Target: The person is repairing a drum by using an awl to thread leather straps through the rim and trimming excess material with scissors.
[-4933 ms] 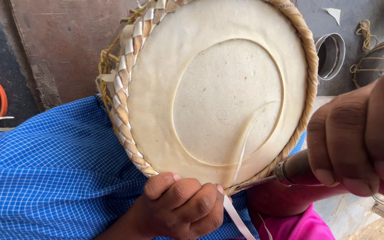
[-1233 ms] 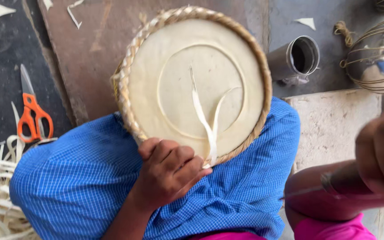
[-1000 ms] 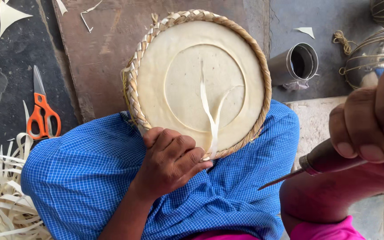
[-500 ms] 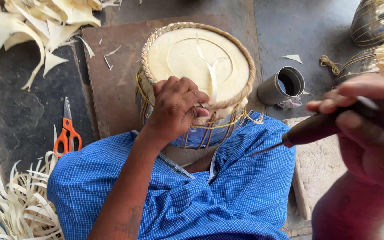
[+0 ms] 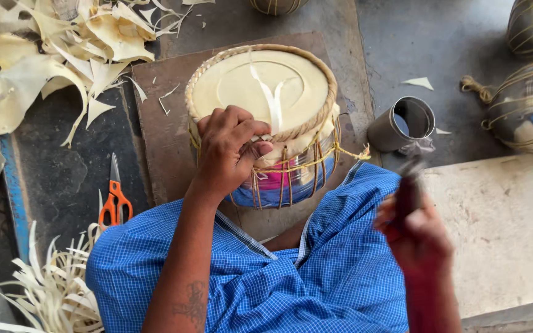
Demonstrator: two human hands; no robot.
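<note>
A small drum (image 5: 266, 123) stands upright in the upper middle of the frame on a brown board (image 5: 168, 123), its pale skin head facing up and ringed by a braided rim. Yellow lacing runs down its side over bands of pink and blue. Two thin pale strips (image 5: 272, 102) rise from the near edge of the head and lie across it.

The left hand (image 5: 229, 154) comes up from the lower middle and sits on the near rim of the drum, fingers (image 5: 251, 139) curled and closed, pinching the base of the strips against the braid. The right hand (image 5: 414, 237), at lower right, is blurred; it is closed around a dark, slim tool (image 5: 409, 185) that points up towards the drum without touching it. Blue checked cloth (image 5: 266, 277) covers the lap beneath both hands.

Just right of the drum stands an open metal cup (image 5: 402, 123), near it but apart. A pale stone slab (image 5: 501, 234) fills the lower right, with bare room on it beside the right hand. Orange-handled scissors (image 5: 113, 197) lie on the dark floor (image 5: 63, 166) left of the board, well clear of the drum. A heap of pale skin offcuts (image 5: 50, 55) crowds the upper left corner, and a bundle of cut strips (image 5: 57, 290) fills the lower left. Other laced drums (image 5: 528, 105) sit at the right edge and the top edge. Bare grey floor lies between cup and right-hand drums.
</note>
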